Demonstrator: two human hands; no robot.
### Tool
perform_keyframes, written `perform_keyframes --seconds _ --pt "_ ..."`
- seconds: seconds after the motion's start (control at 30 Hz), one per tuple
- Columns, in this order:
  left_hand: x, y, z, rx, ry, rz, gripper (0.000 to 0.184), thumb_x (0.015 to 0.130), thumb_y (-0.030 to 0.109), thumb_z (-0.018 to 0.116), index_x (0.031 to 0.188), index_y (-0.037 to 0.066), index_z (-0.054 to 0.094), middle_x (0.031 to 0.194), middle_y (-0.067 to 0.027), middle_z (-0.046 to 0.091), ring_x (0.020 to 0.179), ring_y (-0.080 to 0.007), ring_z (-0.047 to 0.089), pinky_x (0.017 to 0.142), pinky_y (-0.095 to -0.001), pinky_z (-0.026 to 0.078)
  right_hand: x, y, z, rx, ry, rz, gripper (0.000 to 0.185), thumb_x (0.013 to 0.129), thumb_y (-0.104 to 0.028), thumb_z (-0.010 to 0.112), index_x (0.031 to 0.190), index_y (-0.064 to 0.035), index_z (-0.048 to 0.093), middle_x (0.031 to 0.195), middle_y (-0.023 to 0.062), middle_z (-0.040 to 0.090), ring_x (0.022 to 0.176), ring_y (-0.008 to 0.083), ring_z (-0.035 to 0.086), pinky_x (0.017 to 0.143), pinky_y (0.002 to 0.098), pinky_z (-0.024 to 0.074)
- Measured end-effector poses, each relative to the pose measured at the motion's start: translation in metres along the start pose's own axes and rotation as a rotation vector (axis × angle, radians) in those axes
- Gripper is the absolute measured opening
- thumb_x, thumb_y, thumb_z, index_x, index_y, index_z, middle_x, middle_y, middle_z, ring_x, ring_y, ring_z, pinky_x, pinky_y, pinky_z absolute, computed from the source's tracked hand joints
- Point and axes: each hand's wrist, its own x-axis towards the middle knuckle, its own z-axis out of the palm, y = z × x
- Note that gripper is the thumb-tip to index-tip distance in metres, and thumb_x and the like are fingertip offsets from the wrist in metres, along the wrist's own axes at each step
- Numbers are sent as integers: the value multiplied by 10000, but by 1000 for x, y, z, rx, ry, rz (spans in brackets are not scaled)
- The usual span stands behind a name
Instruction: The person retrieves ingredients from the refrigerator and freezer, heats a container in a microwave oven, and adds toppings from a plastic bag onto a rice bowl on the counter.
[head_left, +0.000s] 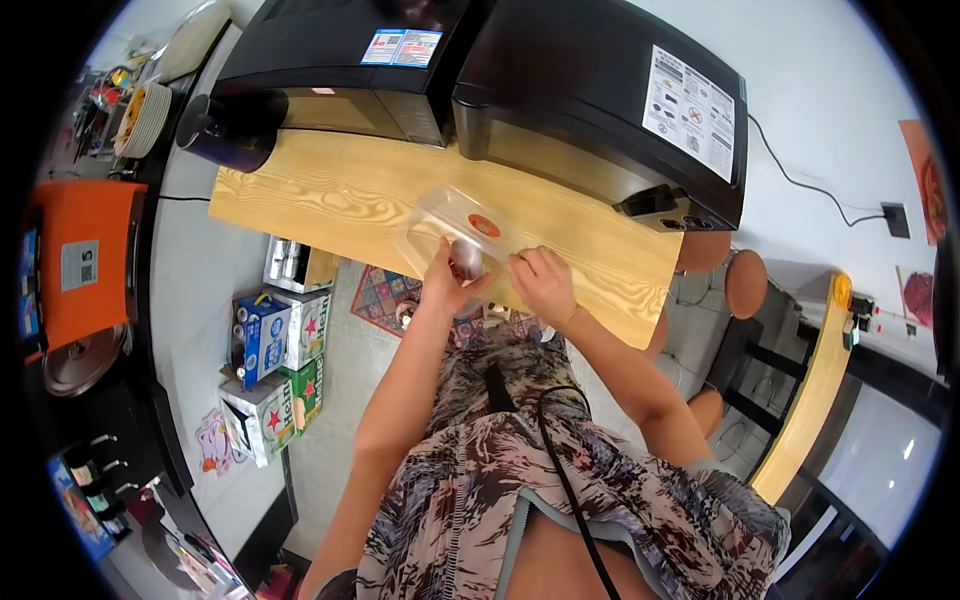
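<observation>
A clear plastic container [448, 212] with an orange round sticker [484, 225] is tilted over the near edge of the wooden table [330, 185]. My left hand [450, 282] grips its near side, fingers and thumb curved around it. Between that thumb and the fingers shows a shiny rounded shape [466, 260]; I cannot tell whether it is part of the container or a separate piece. At the container's right end, my right hand [543, 285] is closed, its fingertips pinched at the edge. What lies under those fingertips is hidden.
Two black microwave-like appliances [590, 85] stand along the table's back, with a dark pitcher [228, 132] at the left. Drink cartons [262, 340] are stacked on the left. Brown round stools [745, 283] stand to the right. A black cable [565, 490] hangs down my front.
</observation>
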Motion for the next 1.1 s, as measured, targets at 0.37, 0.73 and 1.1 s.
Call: perform_keyframes --seconds 0.37,0.73,1.1 --pt "-2 7 -61 608 327 550 477 974 376 531 1200 -42 567 900 -166 674 756 -202 643 693 -328 515 -16 -53 49 -27 -295 -160 176 805 -213 643 885 -60 611 907 65 565 872 237 540 748 359 464" --pt "33 0 -80 528 263 560 320 866 72 630 1157 -31 544 791 -100 649 644 -161 636 523 -320 571 -23 5 84 -214 -237 271 550 899 -229 619 1409 -95 466 1306 164 519 1078 330 534 901 462 441" --pt "28 18 -73 1106 598 1199 490 836 58 657 1295 4 497 1038 -203 624 872 -356 645 749 -438 556 -25 9 73 -16 -309 409 555 935 -149 558 1463 -124 387 1327 205 496 1157 381 506 996 469 416"
